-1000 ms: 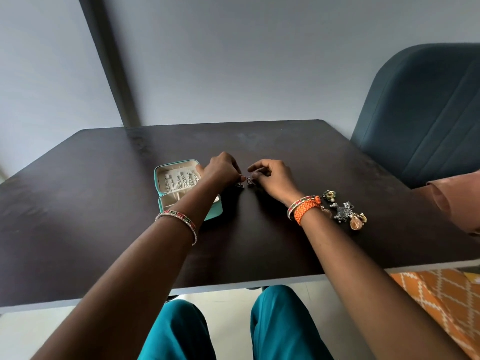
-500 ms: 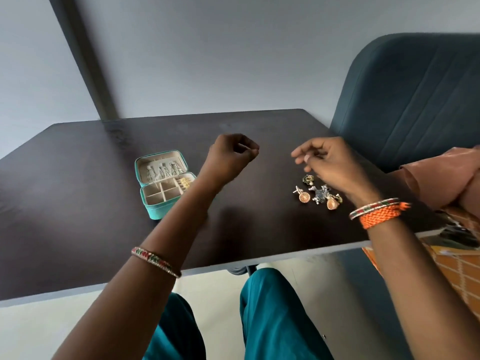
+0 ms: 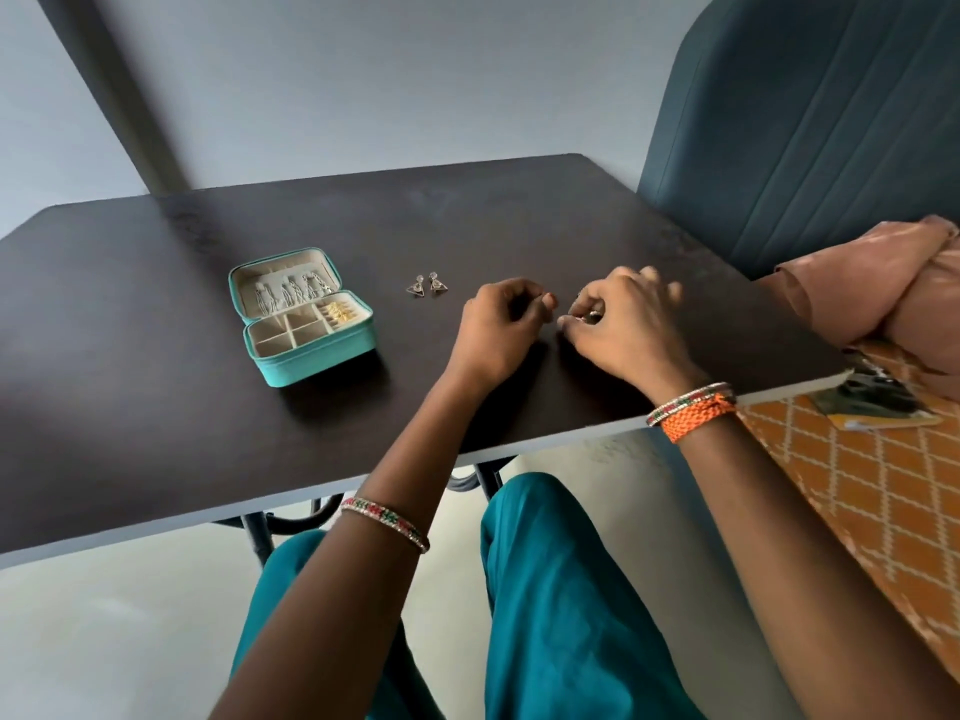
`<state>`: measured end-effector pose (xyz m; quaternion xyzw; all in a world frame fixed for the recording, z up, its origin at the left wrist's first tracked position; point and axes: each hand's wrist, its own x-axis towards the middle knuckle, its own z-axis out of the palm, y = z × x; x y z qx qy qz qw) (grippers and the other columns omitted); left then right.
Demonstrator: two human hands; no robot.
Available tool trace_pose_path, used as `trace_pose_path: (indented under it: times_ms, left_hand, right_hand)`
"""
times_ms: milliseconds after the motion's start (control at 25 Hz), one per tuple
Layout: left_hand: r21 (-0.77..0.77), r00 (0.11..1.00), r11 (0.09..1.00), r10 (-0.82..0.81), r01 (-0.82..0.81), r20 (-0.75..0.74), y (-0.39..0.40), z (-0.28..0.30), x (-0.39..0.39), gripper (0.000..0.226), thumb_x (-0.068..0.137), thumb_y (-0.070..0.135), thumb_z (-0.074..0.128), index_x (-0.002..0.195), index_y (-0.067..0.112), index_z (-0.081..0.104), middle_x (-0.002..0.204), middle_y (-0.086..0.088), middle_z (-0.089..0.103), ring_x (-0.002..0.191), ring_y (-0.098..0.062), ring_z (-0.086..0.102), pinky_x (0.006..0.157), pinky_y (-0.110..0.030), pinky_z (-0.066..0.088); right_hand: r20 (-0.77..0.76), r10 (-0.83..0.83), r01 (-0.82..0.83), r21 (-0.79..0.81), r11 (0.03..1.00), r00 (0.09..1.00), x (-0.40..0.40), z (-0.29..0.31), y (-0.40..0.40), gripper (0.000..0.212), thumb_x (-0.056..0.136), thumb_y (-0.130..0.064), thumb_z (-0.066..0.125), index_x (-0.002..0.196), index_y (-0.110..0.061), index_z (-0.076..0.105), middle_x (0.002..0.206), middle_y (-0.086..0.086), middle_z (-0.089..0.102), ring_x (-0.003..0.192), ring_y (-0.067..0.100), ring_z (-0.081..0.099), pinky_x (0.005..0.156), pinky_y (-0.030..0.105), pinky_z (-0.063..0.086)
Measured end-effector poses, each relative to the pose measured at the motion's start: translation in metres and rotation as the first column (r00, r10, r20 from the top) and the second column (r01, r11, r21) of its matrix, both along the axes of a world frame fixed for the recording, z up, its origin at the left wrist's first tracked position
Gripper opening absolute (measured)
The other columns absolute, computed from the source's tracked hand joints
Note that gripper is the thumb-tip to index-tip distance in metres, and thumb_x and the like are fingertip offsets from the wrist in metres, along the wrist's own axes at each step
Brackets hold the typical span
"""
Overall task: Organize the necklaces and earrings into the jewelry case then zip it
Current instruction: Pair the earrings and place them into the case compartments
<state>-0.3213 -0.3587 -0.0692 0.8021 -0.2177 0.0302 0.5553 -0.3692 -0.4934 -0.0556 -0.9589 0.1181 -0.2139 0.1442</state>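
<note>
- The small teal zip-around jewelry case (image 3: pixel 304 314) lies open on the dark brown table (image 3: pixel 156 397), toward its left side; silver chains hang in the cream-lined lid, and gold pieces sit in the far right compartment of the divided tray.
- A pair of small silver triangular drop earrings (image 3: pixel 427 285) lies on the bare tabletop, between the case and the hands — touching neither.
- The left hand (image 3: pixel 493 330) rests on the table with its fingers curled in; whether it holds anything cannot be told.
- The right hand (image 3: pixel 626 324), just beside it, pinches a small metallic piece (image 3: pixel 589 315) at its fingertips — too small and blurred to identify.
- A teal upholstered chair (image 3: pixel 810 127) stands at the right of the table.
</note>
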Motion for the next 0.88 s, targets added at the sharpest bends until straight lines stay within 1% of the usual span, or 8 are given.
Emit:
trace_pose_path:
  times_ms: [80, 240, 320, 400, 480, 640, 760, 880]
  left_hand:
    - [0.085, 0.999, 0.996, 0.01, -0.014, 0.053, 0.0, -0.002, -0.003, 0.016, 0.091, 0.021, 0.06, 0.083, 0.011, 0.069, 0.08, -0.008, 0.072, 0.069, -0.011, 0.058, 0.067, -0.024, 0.046]
    - [0.019, 0.999, 1.0, 0.01, -0.011, 0.052, 0.001, -0.001, -0.002, 0.012, 0.089, 0.012, 0.059, 0.081, 0.012, 0.069, 0.076, -0.003, 0.07, 0.069, -0.009, 0.059, 0.072, -0.025, 0.049]
    - [-0.087, 0.999, 0.995, -0.04, 0.042, 0.017, 0.002, -0.002, 0.001, 0.017, 0.086, 0.0, 0.058, 0.083, 0.014, 0.067, 0.076, 0.001, 0.068, 0.072, -0.01, 0.062, 0.077, -0.029, 0.052]
    - [-0.141, 0.996, 0.986, -0.084, 0.084, 0.003, 0.002, -0.002, 0.0, 0.022, 0.084, -0.007, 0.057, 0.088, 0.012, 0.066, 0.078, 0.003, 0.068, 0.077, -0.01, 0.064, 0.079, -0.027, 0.054]
    - [-0.148, 0.995, 0.984, -0.094, 0.095, 0.014, 0.002, -0.003, -0.003, 0.015, 0.084, -0.003, 0.062, 0.092, 0.01, 0.065, 0.082, 0.005, 0.068, 0.081, -0.008, 0.065, 0.081, -0.024, 0.052]
    - [-0.193, 0.993, 0.974, -0.119, 0.115, -0.008, 0.001, -0.002, -0.006, 0.013, 0.083, 0.007, 0.07, 0.095, 0.008, 0.065, 0.085, 0.0, 0.07, 0.083, -0.009, 0.066, 0.083, -0.024, 0.052]
    - [-0.279, 0.992, 0.955, -0.12, 0.101, -0.049, 0.002, 0.0, -0.006, 0.006, 0.084, 0.01, 0.07, 0.088, 0.012, 0.066, 0.082, -0.004, 0.07, 0.081, -0.015, 0.066, 0.075, -0.029, 0.054]
    - [-0.415, 0.981, 0.906, -0.149, 0.084, -0.126, 0.004, 0.003, -0.009, 0.009, 0.087, 0.005, 0.065, 0.08, 0.01, 0.064, 0.073, -0.008, 0.067, 0.066, -0.011, 0.064, 0.065, -0.022, 0.054]
  right_hand:
    - [0.047, -0.02, 0.02, 0.003, 1.0, 0.999, 0.001, -0.005, 0.007, 0.012, 0.082, -0.034, 0.065, 0.084, -0.023, 0.071, 0.098, 0.001, 0.064, 0.106, 0.026, 0.047, 0.086, 0.037, 0.027]
    - [0.187, -0.053, 0.041, 0.068, 0.997, 0.981, 0.0, -0.01, 0.017, 0.009, 0.084, -0.027, 0.066, 0.083, -0.022, 0.073, 0.094, -0.002, 0.066, 0.1, 0.023, 0.051, 0.079, 0.033, 0.023]
    - [0.297, -0.064, 0.007, 0.19, 0.982, 0.953, 0.0, -0.01, 0.02, 0.006, 0.081, -0.024, 0.069, 0.081, -0.021, 0.074, 0.087, -0.003, 0.069, 0.089, 0.022, 0.059, 0.079, 0.032, 0.039]
    - [0.361, -0.101, -0.039, 0.36, 0.932, 0.927, -0.001, -0.011, 0.021, 0.004, 0.078, -0.021, 0.071, 0.078, -0.019, 0.074, 0.079, -0.002, 0.071, 0.076, 0.02, 0.064, 0.072, 0.039, 0.052]
    - [0.361, -0.139, -0.047, 0.462, 0.886, 0.922, 0.0, -0.013, 0.022, 0.008, 0.078, -0.024, 0.07, 0.077, -0.018, 0.073, 0.074, -0.003, 0.072, 0.07, 0.017, 0.066, 0.069, 0.042, 0.054]
    - [0.375, -0.145, -0.09, 0.542, 0.836, 0.916, 0.001, -0.012, 0.025, 0.025, 0.08, -0.042, 0.062, 0.076, -0.018, 0.072, 0.068, -0.006, 0.07, 0.066, 0.013, 0.067, 0.068, 0.042, 0.056]
    - [0.388, -0.107, -0.139, 0.555, 0.82, 0.916, -0.003, -0.006, 0.03, 0.026, 0.085, -0.038, 0.062, 0.072, -0.018, 0.072, 0.063, -0.007, 0.068, 0.063, 0.01, 0.064, 0.063, 0.035, 0.055]
    - [0.402, -0.059, -0.2, 0.573, 0.795, 0.914, -0.008, -0.001, 0.034, 0.022, 0.089, -0.028, 0.061, 0.081, -0.013, 0.076, 0.071, -0.003, 0.072, 0.068, 0.008, 0.067, 0.063, 0.028, 0.054]
